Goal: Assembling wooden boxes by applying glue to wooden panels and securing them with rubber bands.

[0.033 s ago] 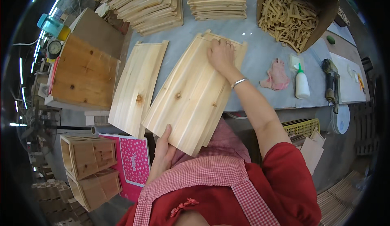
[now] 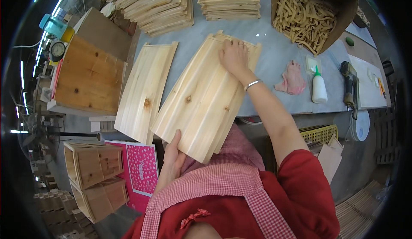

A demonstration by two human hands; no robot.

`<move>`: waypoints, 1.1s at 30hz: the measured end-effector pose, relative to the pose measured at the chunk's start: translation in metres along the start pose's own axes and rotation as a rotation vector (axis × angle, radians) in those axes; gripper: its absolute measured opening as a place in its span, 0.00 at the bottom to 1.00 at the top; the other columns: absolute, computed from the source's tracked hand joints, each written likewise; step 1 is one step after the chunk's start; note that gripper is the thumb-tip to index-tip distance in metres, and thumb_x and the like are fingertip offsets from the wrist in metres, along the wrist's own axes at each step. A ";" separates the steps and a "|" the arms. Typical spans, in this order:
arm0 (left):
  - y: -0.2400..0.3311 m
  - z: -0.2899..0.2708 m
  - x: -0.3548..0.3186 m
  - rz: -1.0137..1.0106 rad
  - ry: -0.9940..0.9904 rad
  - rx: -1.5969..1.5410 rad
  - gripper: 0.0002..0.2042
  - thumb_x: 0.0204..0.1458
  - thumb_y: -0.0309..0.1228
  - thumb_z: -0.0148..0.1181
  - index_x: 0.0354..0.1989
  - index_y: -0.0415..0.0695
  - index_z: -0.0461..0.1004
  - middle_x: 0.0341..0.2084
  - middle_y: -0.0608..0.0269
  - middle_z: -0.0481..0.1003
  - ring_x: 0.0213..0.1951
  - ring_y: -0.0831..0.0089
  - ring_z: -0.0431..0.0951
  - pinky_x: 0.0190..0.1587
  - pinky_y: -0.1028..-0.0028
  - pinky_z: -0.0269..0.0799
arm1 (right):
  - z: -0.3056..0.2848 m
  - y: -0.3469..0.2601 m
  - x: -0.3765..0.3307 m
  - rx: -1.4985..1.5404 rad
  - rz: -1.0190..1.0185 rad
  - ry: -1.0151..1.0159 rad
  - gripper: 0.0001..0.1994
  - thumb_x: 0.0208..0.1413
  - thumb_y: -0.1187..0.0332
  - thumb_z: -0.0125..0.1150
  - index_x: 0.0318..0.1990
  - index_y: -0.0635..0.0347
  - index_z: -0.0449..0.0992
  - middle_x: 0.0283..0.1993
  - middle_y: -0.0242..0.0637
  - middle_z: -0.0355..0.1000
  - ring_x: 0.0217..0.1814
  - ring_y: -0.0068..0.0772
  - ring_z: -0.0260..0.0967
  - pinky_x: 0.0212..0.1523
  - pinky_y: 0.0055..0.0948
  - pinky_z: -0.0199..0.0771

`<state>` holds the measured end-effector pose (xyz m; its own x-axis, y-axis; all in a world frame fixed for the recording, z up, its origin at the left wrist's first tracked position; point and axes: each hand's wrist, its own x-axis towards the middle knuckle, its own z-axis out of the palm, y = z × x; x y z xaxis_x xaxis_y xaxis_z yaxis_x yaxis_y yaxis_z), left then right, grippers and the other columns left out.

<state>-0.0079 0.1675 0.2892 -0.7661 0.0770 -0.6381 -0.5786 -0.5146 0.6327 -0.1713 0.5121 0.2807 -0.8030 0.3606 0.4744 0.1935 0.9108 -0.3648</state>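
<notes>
A few overlapping pale pine panels [image 2: 193, 97], with raised strips and brown knots, lie tilted across the table's near edge. My left hand [image 2: 172, 157] grips their near end, thumb on top and the other fingers hidden underneath. At the far end, my right hand [image 2: 235, 58], with a metal bracelet at the wrist, is closed, its fingers bent at the top edge; the fingertips are partly hidden. Beside them on the left rests another wooden panel [image 2: 146, 91], its near end sticking out past the table edge.
Stacks of panels [image 2: 159, 9] stand at the back of the grey table [image 2: 257, 103]. To the right are a carton [image 2: 343, 7] of tan strips, a pink cloth [image 2: 292, 79], a white glue bottle [image 2: 319, 89] and a nail gun [image 2: 349, 86]. Wooden boxes [image 2: 92, 166] stand at the left.
</notes>
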 end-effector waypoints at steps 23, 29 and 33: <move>0.001 -0.001 0.007 -0.209 -0.368 -0.119 0.25 0.62 0.36 0.58 0.63 0.36 0.62 0.60 0.50 0.68 0.59 0.58 0.71 0.63 0.58 0.67 | 0.022 0.043 0.032 -0.189 -0.071 -0.045 0.19 0.62 0.55 0.51 0.53 0.57 0.75 0.50 0.53 0.73 0.53 0.57 0.70 0.53 0.50 0.70; 0.047 -0.134 -0.010 -0.060 -0.133 -0.241 0.22 0.63 0.45 0.54 0.59 0.42 0.66 0.57 0.53 0.70 0.61 0.57 0.69 0.61 0.57 0.67 | 0.013 0.030 0.036 -0.292 -0.246 -0.005 0.19 0.61 0.58 0.53 0.54 0.60 0.74 0.53 0.53 0.72 0.54 0.58 0.70 0.54 0.49 0.70; 0.095 -0.143 0.005 0.238 0.027 -0.080 0.20 0.61 0.40 0.60 0.56 0.42 0.67 0.53 0.54 0.72 0.55 0.62 0.73 0.56 0.59 0.70 | 0.025 -0.035 0.054 -0.064 -0.398 -0.113 0.19 0.60 0.60 0.56 0.52 0.65 0.73 0.54 0.54 0.71 0.55 0.58 0.69 0.56 0.49 0.69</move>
<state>-0.0265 -0.0030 0.2834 -0.8698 -0.0771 -0.4874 -0.3578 -0.5816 0.7305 -0.2353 0.4942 0.2991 -0.8782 -0.0426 0.4764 -0.1124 0.9865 -0.1190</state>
